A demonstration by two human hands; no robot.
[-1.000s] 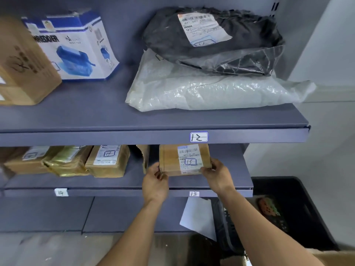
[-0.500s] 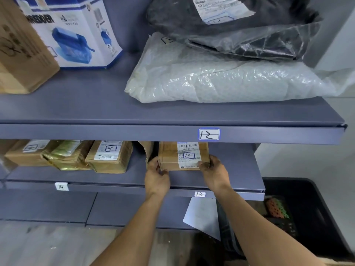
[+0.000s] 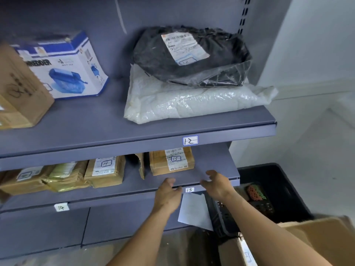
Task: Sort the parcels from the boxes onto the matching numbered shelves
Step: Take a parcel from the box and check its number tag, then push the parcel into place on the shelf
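Parcel no. 13 (image 3: pixel 171 160) lies on shelf 13 (image 3: pixel 211 162), just behind the hands: this one is done. Left hand (image 3: pixel 167 192) & right hand (image 3: pixel 218 186) are relaxed, holding nothing. Black crate (image 3: pixel 288 189) to their right prob. has more.

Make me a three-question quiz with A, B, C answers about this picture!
1. Where is parcel 13? A. in a drawer B. on shelf 13 C. on a chair
2. What colour is the top bag on the white bag? A. red B. green C. black
3. What do the left hand and right hand hold? A. nothing B. parcel 13 C. a cup

Answers: 1 B, it lies above tag 13. 2 C, the top bag is black. 3 A, both hands' fingers are loose and apart from the parcel.
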